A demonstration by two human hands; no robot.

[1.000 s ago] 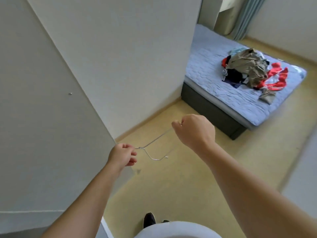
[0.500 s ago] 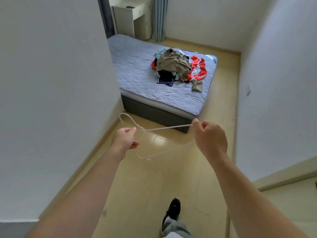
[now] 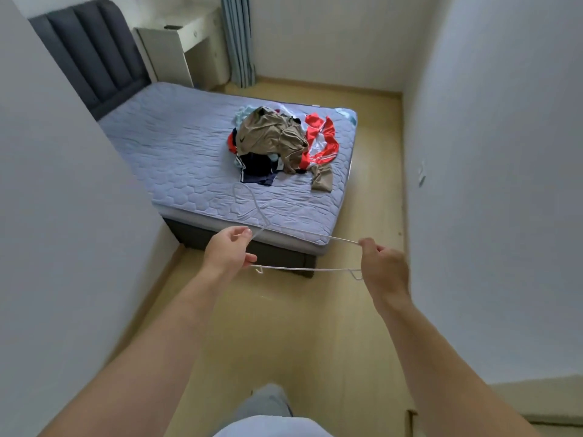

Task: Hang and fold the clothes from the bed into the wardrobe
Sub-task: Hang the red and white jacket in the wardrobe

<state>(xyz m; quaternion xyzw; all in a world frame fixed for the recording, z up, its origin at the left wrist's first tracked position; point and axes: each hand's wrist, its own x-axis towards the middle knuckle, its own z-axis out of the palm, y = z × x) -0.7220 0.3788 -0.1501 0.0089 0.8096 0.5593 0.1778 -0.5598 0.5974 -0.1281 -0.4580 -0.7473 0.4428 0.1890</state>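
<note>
The bed (image 3: 189, 159), with a quilted grey cover and a dark padded headboard (image 3: 91, 55), fills the far half of the narrow room. A white tabletop (image 3: 183, 29) and a curtain (image 3: 239, 42) stand beyond it. The clothes (image 3: 277, 140) lie heaped near its foot: a khaki garment (image 3: 268, 134) on top bears a small dark swoosh-shaped mark, with no readable writing. A red-and-white piece (image 3: 325, 137) and a navy piece (image 3: 255, 168) lie beneath it. Over the pale floor (image 3: 284, 326) before the bed, a thin white wire hanger (image 3: 303, 269) is held level. The left hand (image 3: 227, 253) has its fingers pinched at the hanger's neck. The right hand (image 3: 383, 266) has its fingers clamped on the shoulder end.
</note>
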